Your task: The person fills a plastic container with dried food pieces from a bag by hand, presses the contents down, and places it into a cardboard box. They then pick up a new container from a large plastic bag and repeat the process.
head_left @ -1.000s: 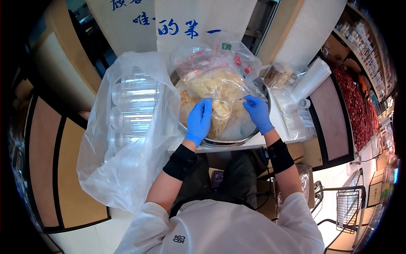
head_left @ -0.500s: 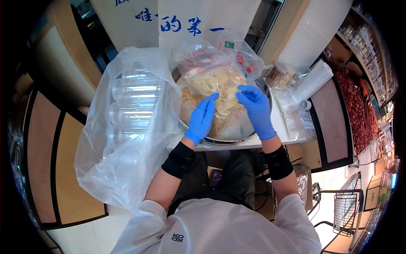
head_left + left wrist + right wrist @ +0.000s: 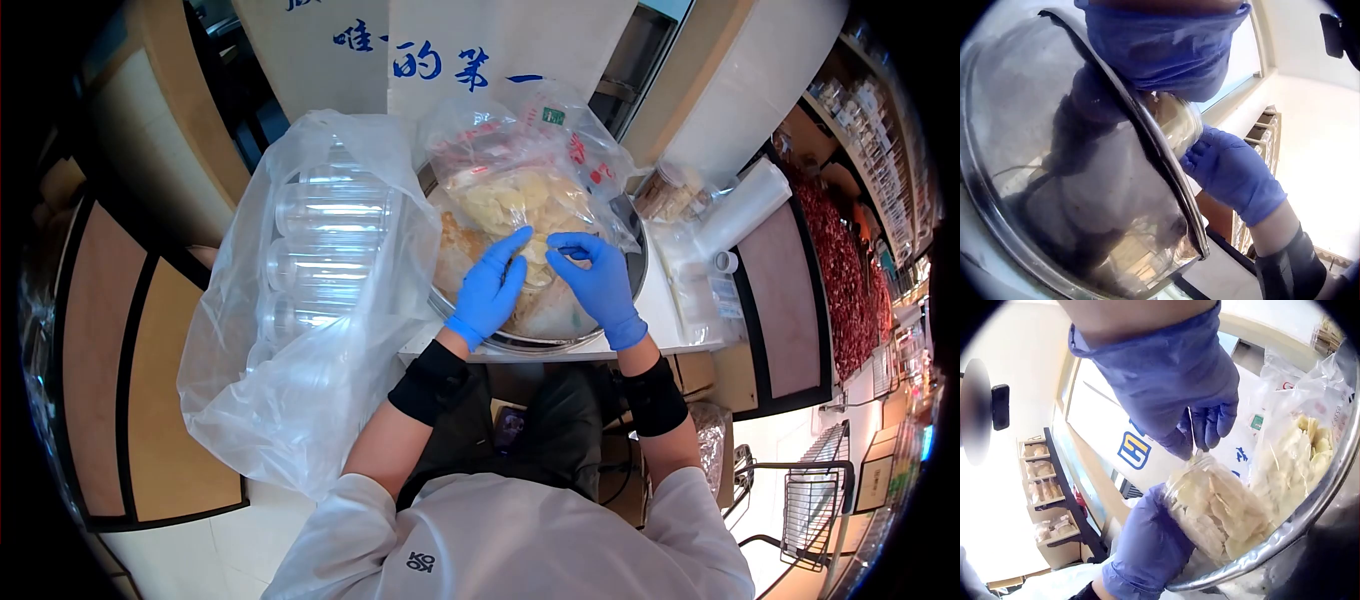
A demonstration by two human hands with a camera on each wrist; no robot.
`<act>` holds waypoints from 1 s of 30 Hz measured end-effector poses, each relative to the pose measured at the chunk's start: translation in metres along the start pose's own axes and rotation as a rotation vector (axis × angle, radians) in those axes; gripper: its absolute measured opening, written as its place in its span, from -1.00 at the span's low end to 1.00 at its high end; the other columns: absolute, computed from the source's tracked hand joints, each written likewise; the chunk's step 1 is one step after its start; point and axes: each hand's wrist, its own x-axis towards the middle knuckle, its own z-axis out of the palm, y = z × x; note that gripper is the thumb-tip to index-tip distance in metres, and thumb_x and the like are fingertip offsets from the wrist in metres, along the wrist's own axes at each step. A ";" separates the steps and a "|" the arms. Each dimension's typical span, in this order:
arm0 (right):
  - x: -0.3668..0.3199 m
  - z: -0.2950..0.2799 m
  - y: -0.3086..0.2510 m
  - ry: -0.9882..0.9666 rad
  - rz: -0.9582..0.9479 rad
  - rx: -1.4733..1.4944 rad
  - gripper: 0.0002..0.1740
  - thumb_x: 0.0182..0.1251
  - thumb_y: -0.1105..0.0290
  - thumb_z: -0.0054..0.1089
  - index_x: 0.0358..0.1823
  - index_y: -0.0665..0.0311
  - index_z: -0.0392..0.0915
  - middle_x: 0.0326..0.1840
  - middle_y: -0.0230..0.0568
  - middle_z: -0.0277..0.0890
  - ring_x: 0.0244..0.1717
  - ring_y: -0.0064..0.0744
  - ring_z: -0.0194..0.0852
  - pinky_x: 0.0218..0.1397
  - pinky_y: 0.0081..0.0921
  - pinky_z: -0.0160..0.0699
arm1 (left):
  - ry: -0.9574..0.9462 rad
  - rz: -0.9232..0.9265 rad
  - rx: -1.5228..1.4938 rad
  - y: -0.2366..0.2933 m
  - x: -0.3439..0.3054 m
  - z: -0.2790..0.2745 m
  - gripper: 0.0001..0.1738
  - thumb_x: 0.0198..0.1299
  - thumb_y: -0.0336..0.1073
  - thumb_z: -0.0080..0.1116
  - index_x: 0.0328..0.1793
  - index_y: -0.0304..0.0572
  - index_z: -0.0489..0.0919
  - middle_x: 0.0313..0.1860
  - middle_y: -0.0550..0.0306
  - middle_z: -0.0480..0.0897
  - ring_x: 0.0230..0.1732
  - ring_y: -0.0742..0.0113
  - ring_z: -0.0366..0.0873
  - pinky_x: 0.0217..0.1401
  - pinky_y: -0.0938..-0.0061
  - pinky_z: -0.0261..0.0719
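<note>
A clear plastic jar [image 3: 1216,503] filled with pale yellow dried slices leans over a round metal basin [image 3: 1329,506]. My blue-gloved left hand [image 3: 487,295] holds it by the side, fingers and thumb round the wall in the right wrist view. At the jar's mouth my gloved right hand [image 3: 605,290] pinches a pale slice [image 3: 1196,456] between thumb and fingertips. Just beyond both hands, an open clear bag [image 3: 525,195] with red print lies in the basin, full of the same slices. In the head view the hands partly cover the jar.
To the left stands a large translucent bag [image 3: 335,220] of empty clear jars. Right of the basin are a filled jar [image 3: 672,190], a roll of plastic film [image 3: 745,205] and flat clear bags [image 3: 690,300]. A board with blue writing [image 3: 430,60] rises behind.
My right hand has gone from beside the basin's right part, over the bagged slices, back to the jar's mouth near my left hand. The left hand keeps hold of the jar.
</note>
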 end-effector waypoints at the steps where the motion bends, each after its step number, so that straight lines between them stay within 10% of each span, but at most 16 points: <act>1: -0.001 0.001 -0.003 0.028 -0.057 -0.064 -0.71 0.20 0.39 0.39 -0.05 0.27 0.68 -0.21 -0.27 0.66 -0.21 -0.55 0.59 -0.05 -0.56 0.56 | 0.002 0.000 0.000 0.001 0.000 0.001 -0.57 0.41 -0.32 -0.02 0.37 -0.19 0.44 0.26 -0.08 0.54 0.27 0.13 0.50 0.33 0.36 0.39; 11: -0.009 0.007 0.003 0.009 -0.061 -0.120 -0.66 0.23 0.34 0.37 0.03 0.23 0.66 -0.20 -0.21 0.63 -0.17 -0.37 0.60 -0.06 -0.48 0.52 | -0.048 0.051 0.092 0.004 0.001 0.002 -0.61 0.41 -0.35 -0.09 0.33 -0.18 0.45 0.21 -0.16 0.52 0.22 -0.05 0.50 0.31 0.28 0.41; 16: -0.012 0.009 -0.007 0.028 -0.407 -0.479 -0.64 0.25 0.36 0.26 0.09 0.20 0.62 -0.22 -0.12 0.60 -0.20 -0.09 0.54 -0.02 -0.28 0.46 | -0.042 0.036 0.105 0.001 0.000 0.004 -0.63 0.41 -0.32 -0.10 0.29 -0.21 0.47 0.20 -0.16 0.53 0.21 -0.05 0.50 0.30 0.28 0.42; 30: -0.010 0.002 -0.012 -0.090 -0.491 -0.645 -0.67 0.27 0.21 0.25 -0.03 0.24 0.65 -0.14 -0.17 0.58 -0.07 -0.12 0.50 0.10 -0.19 0.39 | 0.033 -0.010 -0.054 -0.011 0.002 0.006 -0.52 0.38 -0.16 0.05 0.38 -0.15 0.43 0.20 -0.15 0.57 0.18 0.03 0.57 0.23 0.33 0.47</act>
